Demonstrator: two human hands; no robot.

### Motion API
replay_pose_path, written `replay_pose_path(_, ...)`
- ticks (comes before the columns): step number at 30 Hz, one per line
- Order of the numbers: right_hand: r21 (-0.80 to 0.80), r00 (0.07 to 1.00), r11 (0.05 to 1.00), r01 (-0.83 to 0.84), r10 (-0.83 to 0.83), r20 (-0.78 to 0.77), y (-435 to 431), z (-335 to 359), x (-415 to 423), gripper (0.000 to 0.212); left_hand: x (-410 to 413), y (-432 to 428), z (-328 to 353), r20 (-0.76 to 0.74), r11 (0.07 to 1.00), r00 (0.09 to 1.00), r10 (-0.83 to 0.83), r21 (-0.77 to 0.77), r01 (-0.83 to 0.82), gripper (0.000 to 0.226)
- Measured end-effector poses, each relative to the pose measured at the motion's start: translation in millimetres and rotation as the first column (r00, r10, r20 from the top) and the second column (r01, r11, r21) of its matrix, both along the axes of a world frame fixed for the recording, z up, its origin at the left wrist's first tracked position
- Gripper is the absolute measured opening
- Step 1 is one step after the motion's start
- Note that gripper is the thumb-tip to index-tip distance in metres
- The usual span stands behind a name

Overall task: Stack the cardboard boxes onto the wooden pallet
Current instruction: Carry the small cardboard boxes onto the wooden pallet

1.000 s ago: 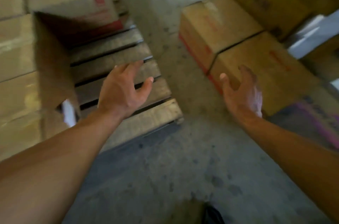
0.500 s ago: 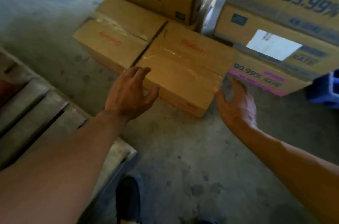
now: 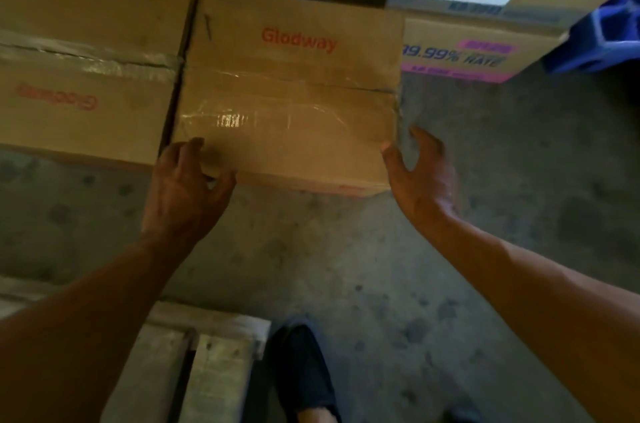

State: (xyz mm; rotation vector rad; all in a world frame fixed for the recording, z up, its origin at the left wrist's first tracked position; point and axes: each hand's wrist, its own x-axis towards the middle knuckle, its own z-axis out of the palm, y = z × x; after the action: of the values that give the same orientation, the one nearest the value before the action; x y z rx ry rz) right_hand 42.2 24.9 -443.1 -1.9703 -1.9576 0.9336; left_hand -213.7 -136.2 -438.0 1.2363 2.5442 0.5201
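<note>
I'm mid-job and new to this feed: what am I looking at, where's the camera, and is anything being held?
There is no machine here: these are a person's two bare hands, filmed by one wide-angle camera worn on the head, looking down. The left hand curls round the near left corner of the Glodway box; the right hand is spread at its near right corner, thumb touching the edge. The box rests on the concrete floor, not yet lifted. A second Glodway box sits beside it on the left. A corner of the wooden pallet shows at bottom left, beside the person's dark shoe.
</note>
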Motion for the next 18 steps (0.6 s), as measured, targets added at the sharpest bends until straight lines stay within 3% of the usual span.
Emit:
replay_pose_path(6, -0.106, 0.999, 0.993, 0.054, -0.053, 0.01, 2, -36, -14, 0.07, -11, 8, -28, -0.023, 0.969, 0.97, 0.243, 0.041, -0.242, 0.062)
replay_pose_path(14, -0.141, 0.983, 0.979, 0.15, -0.162, -0.082, 3, -47, -16, 0.058, 9, 46, -21, 0.044, 0.779, 0.78, 0.624, -0.105, -0.618, 0.084)
replay_pose_path(16, -0.139, 0.966, 0.965, 0.221, -0.236, -0.104, 12, -45, -4, 0.06, 11, 37, -21, 0.136, 0.802, 0.791, 0.597, -0.131, -0.583, 0.078)
replay_pose_path(18, -0.181, 0.958, 0.95, 0.254, -0.273, -0.09, 22, -42, 16, 0.066, 15, 21, -27, 0.392, 0.855, 0.768, 0.506, -0.111, -0.506, 0.068)
